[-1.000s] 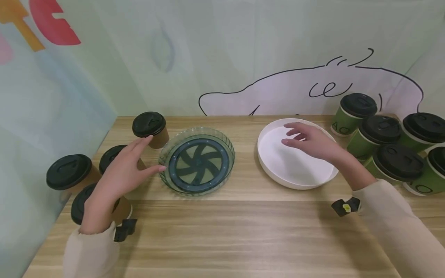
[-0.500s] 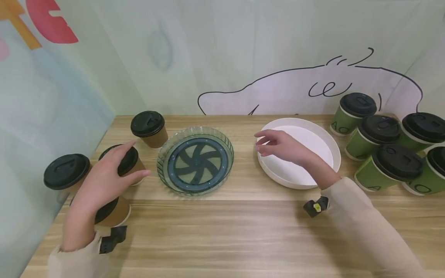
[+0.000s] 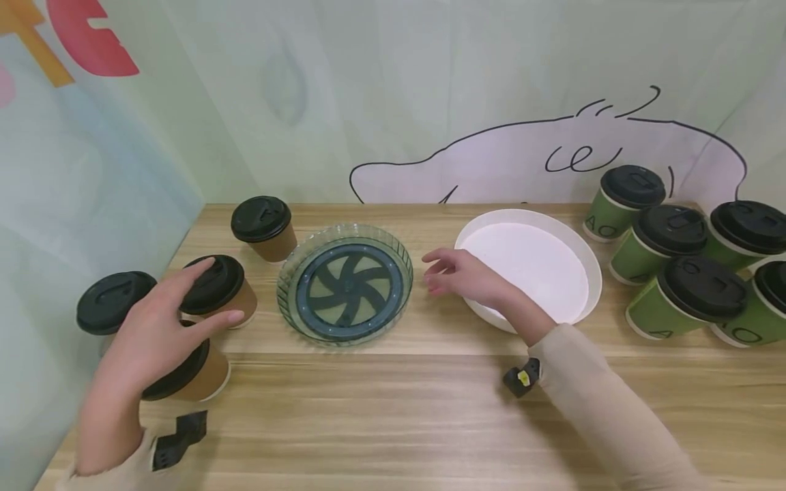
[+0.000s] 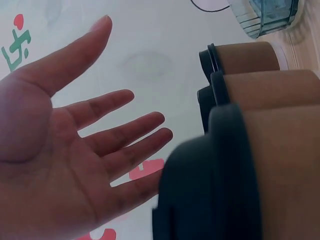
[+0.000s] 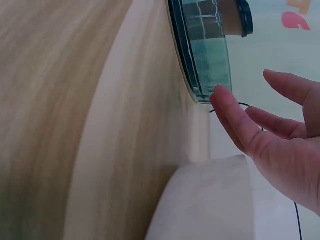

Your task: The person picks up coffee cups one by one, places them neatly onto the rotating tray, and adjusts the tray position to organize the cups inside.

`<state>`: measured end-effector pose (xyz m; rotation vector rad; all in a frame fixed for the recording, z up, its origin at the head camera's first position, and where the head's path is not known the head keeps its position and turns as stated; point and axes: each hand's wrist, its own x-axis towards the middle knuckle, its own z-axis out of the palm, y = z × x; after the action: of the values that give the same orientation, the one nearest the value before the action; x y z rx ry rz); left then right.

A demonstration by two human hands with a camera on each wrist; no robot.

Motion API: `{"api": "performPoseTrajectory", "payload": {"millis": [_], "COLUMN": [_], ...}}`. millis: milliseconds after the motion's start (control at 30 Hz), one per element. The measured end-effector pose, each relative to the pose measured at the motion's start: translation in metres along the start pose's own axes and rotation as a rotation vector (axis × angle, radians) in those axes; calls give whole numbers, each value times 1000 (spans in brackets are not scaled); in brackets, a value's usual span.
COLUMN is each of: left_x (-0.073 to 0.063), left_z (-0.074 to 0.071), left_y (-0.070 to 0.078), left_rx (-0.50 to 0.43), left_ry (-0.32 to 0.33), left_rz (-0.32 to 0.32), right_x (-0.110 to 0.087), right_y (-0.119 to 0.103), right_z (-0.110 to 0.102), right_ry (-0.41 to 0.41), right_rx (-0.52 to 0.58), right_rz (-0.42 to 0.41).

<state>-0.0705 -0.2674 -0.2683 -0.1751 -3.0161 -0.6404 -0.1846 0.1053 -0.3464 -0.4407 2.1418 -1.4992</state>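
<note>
My left hand [image 3: 153, 334], fingers spread and holding nothing, hovers over the brown paper cups with black lids at the left. Nearest to it are a front cup [image 3: 209, 372], partly covered by the hand, and another cup [image 3: 236, 300] just beyond the fingers. In the left wrist view the palm [image 4: 55, 160] faces the lidded cups. My right hand [image 3: 463, 276] is in the air over the left rim of the white round tray [image 3: 534, 266], its fingers loosely bent and bare. Left of those fingertips lies a clear green fluted dish [image 3: 346, 293] with a dark pinwheel pattern.
One brown cup [image 3: 270, 239] stands at the back left, and another [image 3: 110, 303] at the far left edge. Several green lidded cups [image 3: 663, 300] crowd the right side. A printed curtain [image 3: 399, 88] hangs behind the wooden table [image 3: 368, 423].
My right hand has moved left from over the white tray's middle to its left rim. My left hand has drawn back toward the lower left, away from the green dish.
</note>
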Motion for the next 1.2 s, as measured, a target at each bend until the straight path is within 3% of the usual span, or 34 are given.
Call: {"api": "performPoseTrajectory", "payload": {"millis": [500, 733, 933, 1200], "left_x": [-21, -36, -48, -54], "left_z": [-7, -7, -4, 3], "left_y": [-19, -34, -45, -57], "left_rx": [-18, -51, -3, 4], "left_ry": [39, -25, -46, -70], "left_rz": [-33, -100, -159, -202], "right_x": [15, 18, 19, 19], "right_y": [10, 12, 12, 11], "right_z": [23, 27, 27, 27], "right_ry": [44, 72, 85, 88], "right_rx": [102, 121, 121, 123], "right_rz": [42, 46, 43, 40]}}
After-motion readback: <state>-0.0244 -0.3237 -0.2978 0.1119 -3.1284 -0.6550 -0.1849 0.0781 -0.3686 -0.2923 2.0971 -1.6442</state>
